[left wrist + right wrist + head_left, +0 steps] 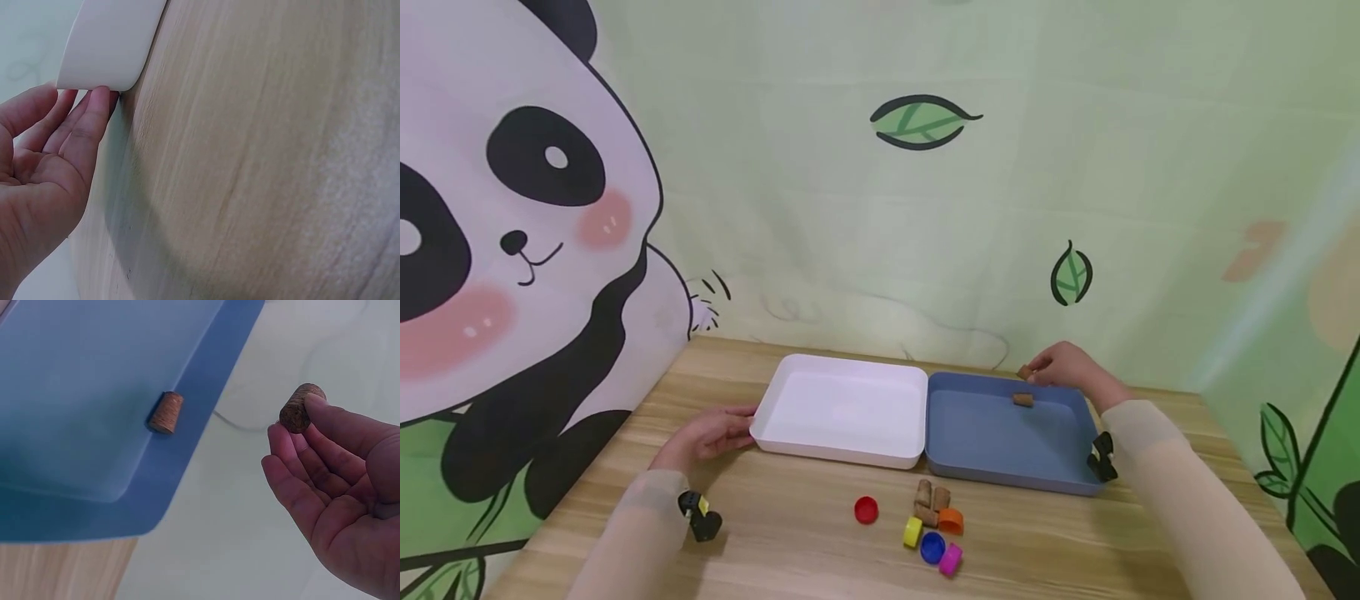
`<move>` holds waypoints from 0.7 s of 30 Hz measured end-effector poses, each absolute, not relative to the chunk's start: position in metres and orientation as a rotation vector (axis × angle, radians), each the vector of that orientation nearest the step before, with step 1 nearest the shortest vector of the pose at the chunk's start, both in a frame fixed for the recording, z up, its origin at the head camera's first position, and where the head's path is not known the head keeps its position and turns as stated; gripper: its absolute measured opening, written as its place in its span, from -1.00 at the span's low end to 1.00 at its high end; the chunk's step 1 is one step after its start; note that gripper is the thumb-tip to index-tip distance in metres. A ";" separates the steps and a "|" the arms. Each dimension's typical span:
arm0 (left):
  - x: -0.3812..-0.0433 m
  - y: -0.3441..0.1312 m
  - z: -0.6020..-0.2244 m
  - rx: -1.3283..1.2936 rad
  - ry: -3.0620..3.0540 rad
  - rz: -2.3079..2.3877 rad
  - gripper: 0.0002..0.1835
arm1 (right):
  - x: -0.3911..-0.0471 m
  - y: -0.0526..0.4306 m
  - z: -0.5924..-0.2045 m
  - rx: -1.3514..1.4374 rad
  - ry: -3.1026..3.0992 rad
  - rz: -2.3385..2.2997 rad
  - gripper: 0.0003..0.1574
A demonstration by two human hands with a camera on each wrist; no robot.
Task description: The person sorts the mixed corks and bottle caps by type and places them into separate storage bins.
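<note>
Wood-grain surface (797, 525): at its left, the left hand (711, 433) rests extended fingers against the end of one white tray (838, 408), some fingertips hidden. In front lie five caps (866, 510): red apart, then yellow, blue, orange and magenta bunched with three corks (922, 492), crowded together. One blue tray (1000, 442) follows, a fourth cork (1023, 400) inside by its back wall; near the back rim the right hand (1067, 367) pinches a fifth cork (303, 407), its height unclear. A black wrist device (1102, 457) covers part of that tray's right edge.
</note>
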State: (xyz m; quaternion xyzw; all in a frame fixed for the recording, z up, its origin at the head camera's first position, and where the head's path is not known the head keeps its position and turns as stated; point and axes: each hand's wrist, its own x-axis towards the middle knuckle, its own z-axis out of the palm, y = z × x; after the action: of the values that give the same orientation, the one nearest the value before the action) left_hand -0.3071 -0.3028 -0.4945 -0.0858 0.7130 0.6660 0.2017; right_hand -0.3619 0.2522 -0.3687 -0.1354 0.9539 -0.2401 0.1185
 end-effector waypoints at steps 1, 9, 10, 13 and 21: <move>-0.307 -0.304 -0.494 -0.245 1.991 1.859 -0.35 | -0.363 0.251 -0.371 -0.403 2.788 -0.701 -0.47; -0.304 -0.307 -0.497 -0.175 2.000 1.864 -0.34 | -0.369 0.244 -0.398 -0.465 2.759 -0.688 -0.61; -0.303 -0.307 -0.497 -0.170 2.000 1.867 -0.35 | -0.370 0.243 -0.401 -0.448 2.753 -0.688 -0.62; -0.303 -0.306 -0.499 -0.143 2.004 1.862 -0.34 | -0.371 0.242 -0.411 -0.416 2.746 -0.677 -0.63; -0.307 -0.305 -0.498 -0.181 2.019 1.863 -0.36 | -0.377 0.239 -0.424 -0.335 2.731 -0.676 -0.61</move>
State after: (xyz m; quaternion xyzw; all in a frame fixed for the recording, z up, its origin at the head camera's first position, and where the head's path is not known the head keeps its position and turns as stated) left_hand -0.3067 -0.3054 -0.4984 -0.0644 0.7195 0.6640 0.1929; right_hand -0.3770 0.2393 -0.4245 -0.1169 0.9525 -0.2358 0.1534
